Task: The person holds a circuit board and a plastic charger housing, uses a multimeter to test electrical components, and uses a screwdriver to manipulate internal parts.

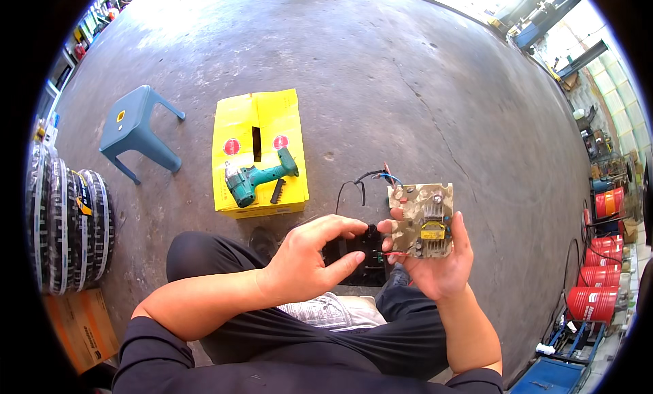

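Note:
In my right hand I hold a circuit board, tan and mottled, with metal heat sinks and a yellow-wrapped transformer on it. Black, blue and red wires run from the board's left side. My left hand is open, thumb and fingers curved apart with nothing visible between them. It hovers beside a black housing between my legs, partly covered by my hands and the board. Whether my left fingertips touch the housing I cannot tell.
A yellow carton stands ahead, bearing a teal power drill and a small black strip. Left are a blue stool, wrapped tyres and a brown box. Red drums and a blue metal frame line the right.

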`<state>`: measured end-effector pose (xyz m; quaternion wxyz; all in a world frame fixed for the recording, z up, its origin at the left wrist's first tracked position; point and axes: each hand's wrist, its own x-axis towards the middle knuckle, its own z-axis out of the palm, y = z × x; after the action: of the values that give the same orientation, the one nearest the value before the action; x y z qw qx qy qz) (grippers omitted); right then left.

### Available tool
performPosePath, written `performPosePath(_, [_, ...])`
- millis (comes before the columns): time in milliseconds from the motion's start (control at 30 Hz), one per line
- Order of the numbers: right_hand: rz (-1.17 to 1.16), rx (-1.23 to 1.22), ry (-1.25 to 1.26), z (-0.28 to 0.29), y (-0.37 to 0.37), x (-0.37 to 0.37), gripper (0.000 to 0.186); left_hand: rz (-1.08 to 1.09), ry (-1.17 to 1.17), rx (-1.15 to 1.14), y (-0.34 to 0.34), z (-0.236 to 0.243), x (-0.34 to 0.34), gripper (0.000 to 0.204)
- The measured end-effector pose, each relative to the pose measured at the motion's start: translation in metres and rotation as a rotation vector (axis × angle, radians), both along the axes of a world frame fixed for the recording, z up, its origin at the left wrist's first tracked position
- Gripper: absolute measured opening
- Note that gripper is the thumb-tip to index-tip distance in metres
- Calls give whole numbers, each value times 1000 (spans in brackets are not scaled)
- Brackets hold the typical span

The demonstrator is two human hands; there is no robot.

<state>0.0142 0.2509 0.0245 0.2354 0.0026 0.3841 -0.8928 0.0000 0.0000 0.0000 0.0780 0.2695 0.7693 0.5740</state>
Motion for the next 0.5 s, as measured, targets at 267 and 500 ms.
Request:
performPosePath(267, [-100,146,-21,-5,-26,11,72,-160,-322,218,3,4,5,69])
performPosePath(500, [-135,148,-36,-9,-34,14,66,-101,-244,88,4,-5,5,72])
